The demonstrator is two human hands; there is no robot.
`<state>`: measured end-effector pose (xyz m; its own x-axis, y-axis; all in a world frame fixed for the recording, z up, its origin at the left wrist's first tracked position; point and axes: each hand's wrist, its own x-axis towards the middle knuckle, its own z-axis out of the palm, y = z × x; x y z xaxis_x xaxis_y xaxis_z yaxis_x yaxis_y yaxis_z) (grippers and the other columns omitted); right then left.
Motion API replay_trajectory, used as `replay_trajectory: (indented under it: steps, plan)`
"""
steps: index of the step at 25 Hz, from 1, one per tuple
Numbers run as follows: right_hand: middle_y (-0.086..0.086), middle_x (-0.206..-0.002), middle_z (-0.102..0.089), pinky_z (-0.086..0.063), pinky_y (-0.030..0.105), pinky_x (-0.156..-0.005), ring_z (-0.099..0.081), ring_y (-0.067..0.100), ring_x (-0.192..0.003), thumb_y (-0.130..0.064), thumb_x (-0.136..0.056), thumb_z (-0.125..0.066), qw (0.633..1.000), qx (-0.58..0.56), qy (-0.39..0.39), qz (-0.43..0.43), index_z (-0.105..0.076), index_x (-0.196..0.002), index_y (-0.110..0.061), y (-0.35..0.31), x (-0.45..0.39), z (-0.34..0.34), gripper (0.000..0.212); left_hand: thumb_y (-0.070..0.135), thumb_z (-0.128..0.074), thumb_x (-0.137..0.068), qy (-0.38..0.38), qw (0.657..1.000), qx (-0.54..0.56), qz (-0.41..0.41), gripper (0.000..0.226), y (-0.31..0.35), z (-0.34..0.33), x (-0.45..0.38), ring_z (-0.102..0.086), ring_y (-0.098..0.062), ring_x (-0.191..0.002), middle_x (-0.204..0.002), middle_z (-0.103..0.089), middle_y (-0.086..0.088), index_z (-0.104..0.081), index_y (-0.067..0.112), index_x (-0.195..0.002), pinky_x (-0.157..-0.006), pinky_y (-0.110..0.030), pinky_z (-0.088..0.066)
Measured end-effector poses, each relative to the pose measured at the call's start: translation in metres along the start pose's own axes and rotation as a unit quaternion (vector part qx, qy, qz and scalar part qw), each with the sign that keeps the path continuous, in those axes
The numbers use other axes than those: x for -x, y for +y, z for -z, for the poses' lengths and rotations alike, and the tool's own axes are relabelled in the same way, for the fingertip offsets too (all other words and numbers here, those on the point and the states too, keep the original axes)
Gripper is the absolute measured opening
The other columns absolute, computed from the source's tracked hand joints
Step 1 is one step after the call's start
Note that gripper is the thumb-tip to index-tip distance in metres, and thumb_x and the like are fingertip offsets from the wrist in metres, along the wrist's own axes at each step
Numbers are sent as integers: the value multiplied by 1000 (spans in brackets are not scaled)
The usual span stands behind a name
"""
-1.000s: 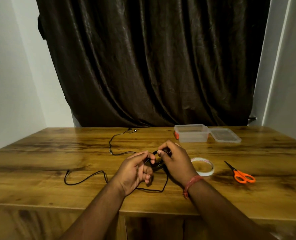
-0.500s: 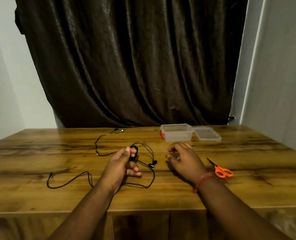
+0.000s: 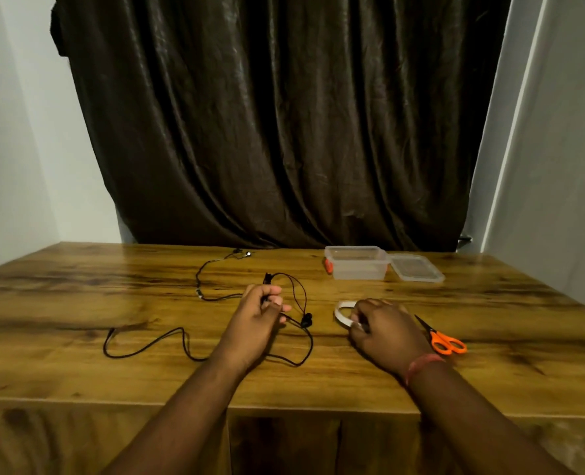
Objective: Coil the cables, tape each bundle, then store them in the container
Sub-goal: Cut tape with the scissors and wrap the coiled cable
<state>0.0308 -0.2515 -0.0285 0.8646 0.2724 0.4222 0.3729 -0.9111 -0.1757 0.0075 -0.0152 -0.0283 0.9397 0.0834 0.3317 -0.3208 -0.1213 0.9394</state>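
A thin black earphone cable (image 3: 299,296) lies across the wooden table (image 3: 78,296). My left hand (image 3: 257,318) grips a small coiled part of it, with loops hanging to the right and a long tail (image 3: 147,344) trailing left. A second stretch of cable (image 3: 209,275) runs to the far edge. My right hand (image 3: 383,329) holds the white tape roll (image 3: 340,311) on the table, its fingers curled over the rim. A clear plastic container (image 3: 356,265) stands open at the back, its lid (image 3: 416,267) beside it.
Orange-handled scissors (image 3: 443,339) lie just right of my right hand. A dark curtain (image 3: 284,114) hangs behind the table, with white walls on both sides. The table's front edge runs close below my forearms.
My right hand let go of the cable and moved right onto the tape roll. My left hand kept the coiled part and now holds it alone.
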Motion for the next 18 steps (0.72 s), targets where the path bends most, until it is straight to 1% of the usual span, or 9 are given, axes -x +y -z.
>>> replay_trajectory:
  steps: [1, 3, 5, 6, 9, 11, 14, 18]
  plan:
    - [-13, -95, -60, -38, 31, -87, -51, 11, -94, -36, -91, -51, 1000, -22, 10, 9, -56, -93, -31, -3, 1, 1, 8, 18, -51, -100, -5, 999, -38, -16, 16, -2, 0, 0, -62, -8, -104, -121, -53, 0, -57, 20, -115, -83, -17, -53]
    - [-14, -96, -60, -34, 26, -80, -49, 10, -93, -36, -94, -52, 998, -53, 20, 32, -56, -98, -30, -11, 3, 2, 8, 24, -56, -97, -18, 991, -121, -53, 19, -4, -2, 1, -55, 1, -103, -118, -48, 7, -56, 22, -116, -82, -8, -47]
    - [-16, -93, -59, -36, 26, -75, -49, 12, -93, -37, -93, -54, 995, -66, 25, 71, -57, -100, -30, -18, 4, 1, 10, 28, -60, -95, -31, 982, -167, -77, 27, -4, -5, 3, -50, 7, -101, -117, -44, 11, -52, 23, -121, -81, -2, -43]
    - [-18, -90, -56, -39, 27, -74, -49, 11, -92, -37, -93, -55, 994, -67, 26, 88, -57, -100, -30, -22, 5, 1, 11, 32, -61, -94, -35, 979, -182, -84, 32, -5, -6, 3, -50, 7, -102, -117, -43, 13, -50, 24, -123, -82, -2, -43]
    - [-21, -81, -47, -44, 29, -72, -47, 8, -85, -38, -94, -54, 990, -78, 24, 114, -58, -101, -28, -31, 8, 1, 13, 39, -63, -91, -52, 970, -217, -98, 42, -10, -8, 0, -50, 2, -109, -116, -41, 16, -50, 23, -127, -92, -11, -45]
    - [-17, -81, -53, -44, 30, -69, -49, 9, -83, -41, -94, -53, 986, -90, 25, 136, -58, -100, -28, -33, 7, 1, 15, 40, -64, -91, -70, 963, -238, -107, 42, -11, -9, -1, -50, 4, -110, -115, -42, 15, -52, 21, -126, -95, -15, -45]
    - [-13, -82, -60, -44, 31, -66, -51, 10, -80, -49, -91, -46, 982, -97, 17, 160, -56, -98, -31, -31, 6, -2, 22, 36, -65, -91, -83, 950, -268, -138, 35, -12, -10, -1, -54, 5, -100, -109, -46, 15, -58, 18, -120, -90, -18, -49]
    - [-11, -81, -59, -44, 32, -64, -50, 8, -78, -43, -93, -51, 980, -108, 23, 166, -55, -98, -31, -30, 6, -3, 13, 29, -63, -93, -72, 938, -295, -168, 16, -14, -9, -4, -56, -1, -90, -101, -53, 12, -64, 19, -105, -82, -29, -52]
